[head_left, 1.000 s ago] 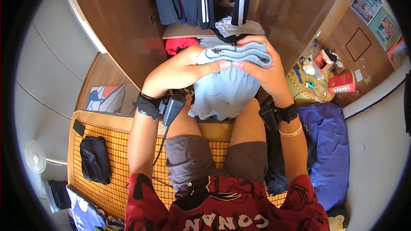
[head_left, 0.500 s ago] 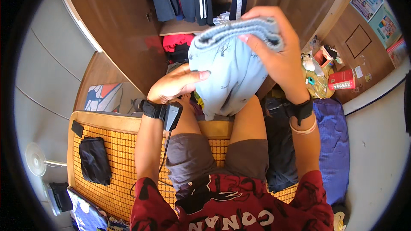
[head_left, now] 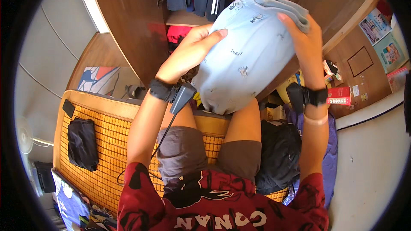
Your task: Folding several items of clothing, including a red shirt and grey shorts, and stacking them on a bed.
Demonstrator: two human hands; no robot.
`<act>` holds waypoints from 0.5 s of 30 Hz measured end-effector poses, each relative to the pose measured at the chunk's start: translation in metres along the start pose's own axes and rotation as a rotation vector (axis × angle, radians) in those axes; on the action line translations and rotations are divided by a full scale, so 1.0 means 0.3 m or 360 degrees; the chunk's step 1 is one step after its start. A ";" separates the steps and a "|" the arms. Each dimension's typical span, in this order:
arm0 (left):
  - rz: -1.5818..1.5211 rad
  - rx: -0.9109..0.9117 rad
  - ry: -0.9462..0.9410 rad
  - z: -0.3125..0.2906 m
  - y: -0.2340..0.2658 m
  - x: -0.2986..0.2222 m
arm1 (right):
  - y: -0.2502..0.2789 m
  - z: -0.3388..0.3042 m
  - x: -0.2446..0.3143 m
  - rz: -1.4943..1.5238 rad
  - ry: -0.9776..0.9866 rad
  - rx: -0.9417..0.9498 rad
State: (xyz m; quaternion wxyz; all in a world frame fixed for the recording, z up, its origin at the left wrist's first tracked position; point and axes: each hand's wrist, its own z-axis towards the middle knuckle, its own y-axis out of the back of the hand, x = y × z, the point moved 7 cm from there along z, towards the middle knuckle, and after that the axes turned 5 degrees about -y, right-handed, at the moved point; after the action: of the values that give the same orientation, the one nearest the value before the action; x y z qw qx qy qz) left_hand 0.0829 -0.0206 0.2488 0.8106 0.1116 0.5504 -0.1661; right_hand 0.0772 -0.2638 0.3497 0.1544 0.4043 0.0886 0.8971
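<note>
We get bright light, a reddish sheen on the door [head_left: 135, 30], a hazy fan [head_left: 25, 140], and bowed lines (black corners, too) toward the rim.

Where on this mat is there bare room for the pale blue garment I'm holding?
The widest bare patch of the mat lies between the folded black cloth and the left forearm. A smaller one shows between the legs of the shorts. It's crowded on the right, with black clothes and a blue cloth, and at the lower left, with a blue-and-white cloth.
</note>
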 end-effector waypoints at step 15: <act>0.0920 -0.0309 -0.0653 0.057 0.120 -0.445 | 0.028 0.182 0.301 0.0422 0.0109 0.0003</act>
State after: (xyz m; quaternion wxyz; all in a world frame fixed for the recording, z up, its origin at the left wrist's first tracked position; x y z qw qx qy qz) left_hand 0.0666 0.0259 0.3790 0.9243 0.1496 0.3353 0.1039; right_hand 0.0601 -0.2384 0.4512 0.0311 0.3819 0.0406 0.9228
